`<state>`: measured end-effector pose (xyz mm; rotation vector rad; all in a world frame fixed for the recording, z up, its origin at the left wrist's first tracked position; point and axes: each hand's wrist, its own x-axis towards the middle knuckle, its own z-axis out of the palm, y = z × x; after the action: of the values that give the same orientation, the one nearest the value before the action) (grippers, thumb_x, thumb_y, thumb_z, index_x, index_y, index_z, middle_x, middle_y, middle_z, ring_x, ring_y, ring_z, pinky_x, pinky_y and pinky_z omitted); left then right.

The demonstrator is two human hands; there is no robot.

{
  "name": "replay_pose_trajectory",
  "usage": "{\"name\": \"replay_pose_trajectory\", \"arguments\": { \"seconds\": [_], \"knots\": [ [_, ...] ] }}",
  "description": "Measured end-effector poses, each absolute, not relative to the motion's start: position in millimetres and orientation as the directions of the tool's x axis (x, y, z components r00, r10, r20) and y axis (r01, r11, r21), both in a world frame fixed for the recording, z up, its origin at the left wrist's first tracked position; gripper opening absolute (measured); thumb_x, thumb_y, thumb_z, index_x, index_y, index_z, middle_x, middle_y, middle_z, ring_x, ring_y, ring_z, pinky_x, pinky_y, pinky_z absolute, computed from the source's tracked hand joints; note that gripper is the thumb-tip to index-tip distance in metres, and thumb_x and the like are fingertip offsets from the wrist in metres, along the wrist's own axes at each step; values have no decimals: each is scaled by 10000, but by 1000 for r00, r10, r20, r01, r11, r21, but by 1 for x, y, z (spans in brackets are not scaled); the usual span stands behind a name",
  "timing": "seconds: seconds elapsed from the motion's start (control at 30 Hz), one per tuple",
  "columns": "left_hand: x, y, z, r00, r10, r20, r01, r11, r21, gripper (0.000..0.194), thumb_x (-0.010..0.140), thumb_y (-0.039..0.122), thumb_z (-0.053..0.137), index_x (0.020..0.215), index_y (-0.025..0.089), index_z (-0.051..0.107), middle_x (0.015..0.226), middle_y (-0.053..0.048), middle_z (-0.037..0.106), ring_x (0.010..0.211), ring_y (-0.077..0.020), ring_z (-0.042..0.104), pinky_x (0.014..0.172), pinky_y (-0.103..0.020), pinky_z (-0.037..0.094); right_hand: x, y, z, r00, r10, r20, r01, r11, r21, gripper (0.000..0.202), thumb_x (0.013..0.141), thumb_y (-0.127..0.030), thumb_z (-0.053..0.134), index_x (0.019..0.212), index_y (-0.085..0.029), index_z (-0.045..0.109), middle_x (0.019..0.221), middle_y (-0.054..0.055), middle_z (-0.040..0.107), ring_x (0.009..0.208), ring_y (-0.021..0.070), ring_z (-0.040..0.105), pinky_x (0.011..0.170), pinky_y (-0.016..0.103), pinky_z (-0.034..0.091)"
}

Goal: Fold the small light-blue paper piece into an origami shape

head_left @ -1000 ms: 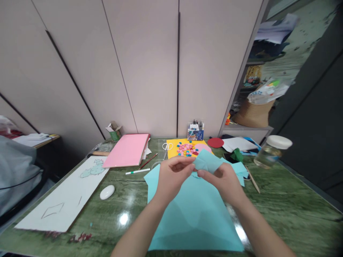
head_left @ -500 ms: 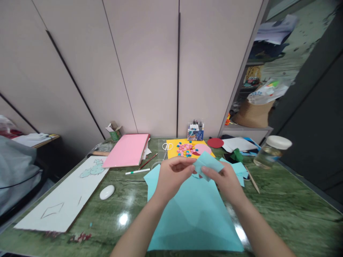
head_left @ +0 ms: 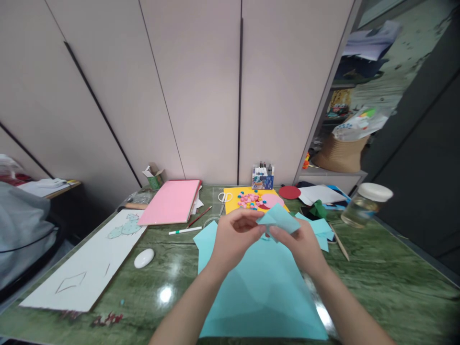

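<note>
A small folded piece of light blue paper [head_left: 278, 219] is held up between both hands. My left hand [head_left: 235, 237] pinches its left corner between thumb and fingers. From the right, my right hand [head_left: 304, 242] grips the piece, its thumb on the near face and its other fingers mostly hidden behind. Beneath the hands lies a large light blue sheet [head_left: 262, 292] on the green table [head_left: 388, 282]. More light blue paper pieces [head_left: 322, 229] rest just right of my right hand.
Behind the hands, pink and coloured bits [head_left: 249, 199] sit on yellow paper [head_left: 232, 203], beside white scissors [head_left: 225, 197]. A pink folder [head_left: 170, 203], a marker [head_left: 185, 230], a white oval object [head_left: 144, 258] and a drawing [head_left: 86, 258] lie left. A lidded jar [head_left: 364, 206] stands right.
The fingers of my left hand have shifted slightly on the small folded paper, and the piece is tilted a little differently. Both hands still hold it over the large sheet.
</note>
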<state>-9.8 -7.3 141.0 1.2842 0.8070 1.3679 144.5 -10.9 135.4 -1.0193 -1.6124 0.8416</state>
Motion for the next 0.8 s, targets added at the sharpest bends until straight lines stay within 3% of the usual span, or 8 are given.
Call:
{"name": "replay_pose_trajectory", "arguments": {
  "seconds": [0.23,0.6,0.8],
  "knots": [
    [-8,-4,142,108,965,240,-206,-214,955,177,625,111,711,788,169,675,726,-6,654,643,-86,576,612,-186,483,141,-9,139,-107,925,366,240,381,-893,182,739,-312,600,653,-151,593,646,15,606,589,147,507,515,239,380],
    [-14,-7,149,163,951,263,-141,-241,960,180,649,101,664,817,162,684,768,-32,645,689,-110,559,641,-216,454,158,-5,141,-196,924,329,263,373,-890,242,770,-388,601,769,-149,638,732,31,631,686,173,541,627,267,438],
    [-12,-7,149,199,942,269,-156,-241,958,323,672,159,690,990,183,635,706,6,587,669,-99,543,617,-204,434,155,-8,139,-87,909,407,326,412,-851,231,782,-378,581,772,-154,637,732,36,624,677,180,540,592,272,425]
  ]
}}
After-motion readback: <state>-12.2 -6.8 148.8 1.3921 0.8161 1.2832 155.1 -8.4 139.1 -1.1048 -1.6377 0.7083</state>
